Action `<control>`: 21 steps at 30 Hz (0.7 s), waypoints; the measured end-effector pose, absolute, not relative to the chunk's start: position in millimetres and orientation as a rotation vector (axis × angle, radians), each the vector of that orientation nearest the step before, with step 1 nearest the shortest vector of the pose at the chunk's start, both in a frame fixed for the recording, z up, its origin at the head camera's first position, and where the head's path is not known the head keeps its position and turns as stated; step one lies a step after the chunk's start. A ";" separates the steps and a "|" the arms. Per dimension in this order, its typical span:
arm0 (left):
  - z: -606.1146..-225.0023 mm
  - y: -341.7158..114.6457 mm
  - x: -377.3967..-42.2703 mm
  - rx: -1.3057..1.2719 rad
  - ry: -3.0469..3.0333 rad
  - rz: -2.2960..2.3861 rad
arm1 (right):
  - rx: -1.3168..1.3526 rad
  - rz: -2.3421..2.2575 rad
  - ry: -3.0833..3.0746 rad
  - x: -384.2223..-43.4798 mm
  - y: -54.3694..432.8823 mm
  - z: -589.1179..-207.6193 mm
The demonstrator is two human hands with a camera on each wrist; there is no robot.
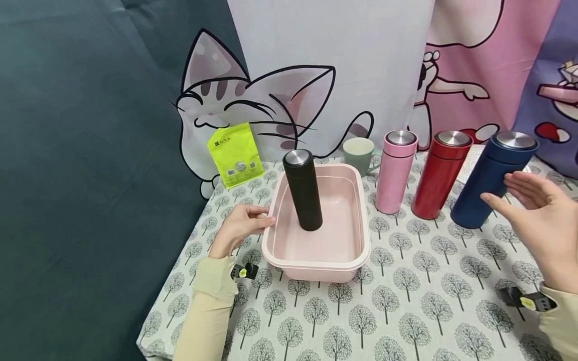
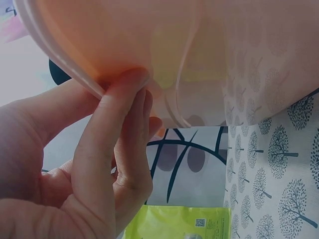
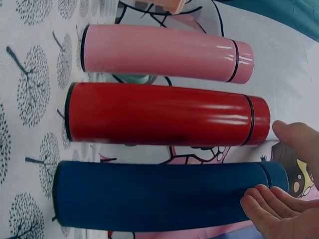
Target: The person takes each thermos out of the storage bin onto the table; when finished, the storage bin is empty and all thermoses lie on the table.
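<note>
My left hand (image 1: 246,224) pinches the left rim of a pink plastic basin (image 1: 336,264), thumb over the edge and fingers against the outer wall, as the left wrist view shows. Inside the basin a black thermos (image 1: 304,195) with a steel-topped lid stands upright. At the right, my right hand (image 1: 539,215) is spread beside a navy blue thermos (image 1: 480,190), thumb apart from the fingers. In the right wrist view its fingertips overlap the blue thermos near the lid. To the left of that stand a red thermos (image 1: 438,180) and a pink thermos (image 1: 394,178), both upright.
A green mug (image 1: 358,156) stands behind the basin, near the pink thermos. At the back left a lime-green pouch (image 1: 237,155) leans against the cat-printed backdrop (image 1: 271,100). The tree-patterned tablecloth (image 1: 361,326) covers the table, whose left edge runs beside the left arm.
</note>
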State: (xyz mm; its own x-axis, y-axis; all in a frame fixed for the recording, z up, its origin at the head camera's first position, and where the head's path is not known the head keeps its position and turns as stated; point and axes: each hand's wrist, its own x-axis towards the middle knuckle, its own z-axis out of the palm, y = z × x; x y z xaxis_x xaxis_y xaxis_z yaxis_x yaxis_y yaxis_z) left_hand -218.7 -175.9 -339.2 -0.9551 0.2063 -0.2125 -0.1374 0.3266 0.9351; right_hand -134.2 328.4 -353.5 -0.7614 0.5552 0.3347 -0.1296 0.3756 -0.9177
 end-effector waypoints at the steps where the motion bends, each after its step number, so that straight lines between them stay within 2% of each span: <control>1: -339.0 -175.9 -218.5 0.057 2.308 1.663 | -0.366 1.424 -2.015 -134.5 326.5 -352.8; 21: -338.6 -175.6 -218.1 0.061 2.331 1.640 | -0.236 1.434 -2.093 -142.1 294.7 -346.5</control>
